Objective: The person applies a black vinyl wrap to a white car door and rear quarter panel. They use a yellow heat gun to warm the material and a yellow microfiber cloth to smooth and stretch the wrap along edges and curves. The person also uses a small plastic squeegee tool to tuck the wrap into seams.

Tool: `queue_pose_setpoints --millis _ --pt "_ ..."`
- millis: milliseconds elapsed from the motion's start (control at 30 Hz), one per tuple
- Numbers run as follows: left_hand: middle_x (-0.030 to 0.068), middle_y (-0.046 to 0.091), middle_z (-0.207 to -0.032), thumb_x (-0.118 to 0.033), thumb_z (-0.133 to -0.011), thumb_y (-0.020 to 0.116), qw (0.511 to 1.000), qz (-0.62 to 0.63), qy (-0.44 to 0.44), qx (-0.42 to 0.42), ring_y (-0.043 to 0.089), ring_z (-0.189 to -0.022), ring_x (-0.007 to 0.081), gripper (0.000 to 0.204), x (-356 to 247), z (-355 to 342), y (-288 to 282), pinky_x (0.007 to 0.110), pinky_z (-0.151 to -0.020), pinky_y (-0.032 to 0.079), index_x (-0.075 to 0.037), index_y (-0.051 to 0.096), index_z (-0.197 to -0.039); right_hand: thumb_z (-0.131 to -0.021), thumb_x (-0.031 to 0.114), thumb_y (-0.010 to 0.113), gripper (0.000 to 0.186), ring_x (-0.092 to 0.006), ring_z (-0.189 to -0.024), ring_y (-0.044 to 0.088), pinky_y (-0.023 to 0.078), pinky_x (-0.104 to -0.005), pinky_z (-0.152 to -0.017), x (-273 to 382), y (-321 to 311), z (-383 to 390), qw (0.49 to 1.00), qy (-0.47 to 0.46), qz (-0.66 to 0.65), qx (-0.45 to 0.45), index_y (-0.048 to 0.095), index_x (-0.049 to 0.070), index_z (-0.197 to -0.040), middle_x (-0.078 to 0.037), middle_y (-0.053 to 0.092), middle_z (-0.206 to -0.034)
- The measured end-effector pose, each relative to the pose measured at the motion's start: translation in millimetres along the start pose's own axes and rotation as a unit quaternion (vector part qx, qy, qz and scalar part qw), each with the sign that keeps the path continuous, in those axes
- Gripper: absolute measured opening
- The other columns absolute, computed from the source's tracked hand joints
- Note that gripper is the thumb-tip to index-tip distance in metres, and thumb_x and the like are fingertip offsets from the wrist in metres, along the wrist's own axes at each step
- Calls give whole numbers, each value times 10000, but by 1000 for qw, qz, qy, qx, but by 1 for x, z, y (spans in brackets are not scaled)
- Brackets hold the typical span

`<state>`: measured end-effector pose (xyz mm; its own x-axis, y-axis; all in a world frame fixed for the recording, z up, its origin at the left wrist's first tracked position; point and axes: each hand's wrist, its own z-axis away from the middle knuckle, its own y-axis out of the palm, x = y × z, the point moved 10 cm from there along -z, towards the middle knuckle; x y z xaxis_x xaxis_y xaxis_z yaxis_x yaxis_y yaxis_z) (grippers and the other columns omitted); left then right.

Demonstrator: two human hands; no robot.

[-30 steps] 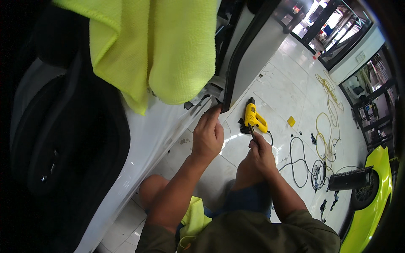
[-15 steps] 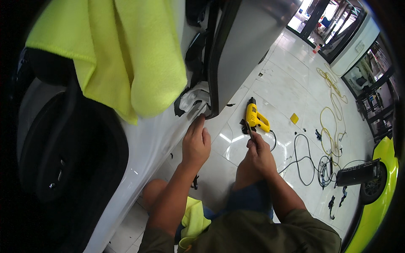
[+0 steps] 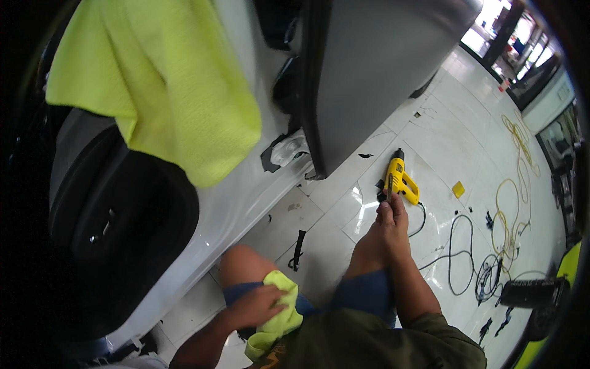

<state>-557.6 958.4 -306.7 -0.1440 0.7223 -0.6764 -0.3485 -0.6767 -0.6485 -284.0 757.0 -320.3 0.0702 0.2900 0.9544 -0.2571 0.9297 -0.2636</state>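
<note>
My left hand (image 3: pixel 260 305) is low over my lap, its slightly blurred fingers apart and lying against a small yellow-green cloth (image 3: pixel 284 312). My right hand (image 3: pixel 392 218) is closed round a slim dark tool (image 3: pixel 389 186) that points upward; its exact kind is unclear. Behind that tool, a yellow heat gun (image 3: pixel 398 170) lies on the floor. To the left is a white car's door sill (image 3: pixel 230 218) beside an open grey door (image 3: pixel 359 80). Crumpled whitish film or tape (image 3: pixel 287 150) sits at the door's lower corner.
A larger yellow-green towel (image 3: pixel 166 92) drapes over the car body. Dark cables (image 3: pixel 458 255), a yellow hose (image 3: pixel 507 203), black scraps (image 3: pixel 298 249) and a yellow square pad (image 3: pixel 458 189) lie on the tiled floor (image 3: pixel 326 212). A black box-like object (image 3: pixel 531 292) stands at right.
My left hand has left the door's lower corner and come down to the cloth on my lap. My right hand still holds the slim tool. The view has shifted.
</note>
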Motion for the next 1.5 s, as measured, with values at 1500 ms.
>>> queue_pose_setpoints --millis 1500 --pt "102 641 -876 33 -786 627 876 224 193 -382 643 -832 213 162 -51 -150 -176 318 -787 496 1 571 -935 -922 29 481 313 -118 -672 561 492 -256 -616 8 -46 -3 989 -39 -136 -49 503 -15 -1231 -48 557 -837"
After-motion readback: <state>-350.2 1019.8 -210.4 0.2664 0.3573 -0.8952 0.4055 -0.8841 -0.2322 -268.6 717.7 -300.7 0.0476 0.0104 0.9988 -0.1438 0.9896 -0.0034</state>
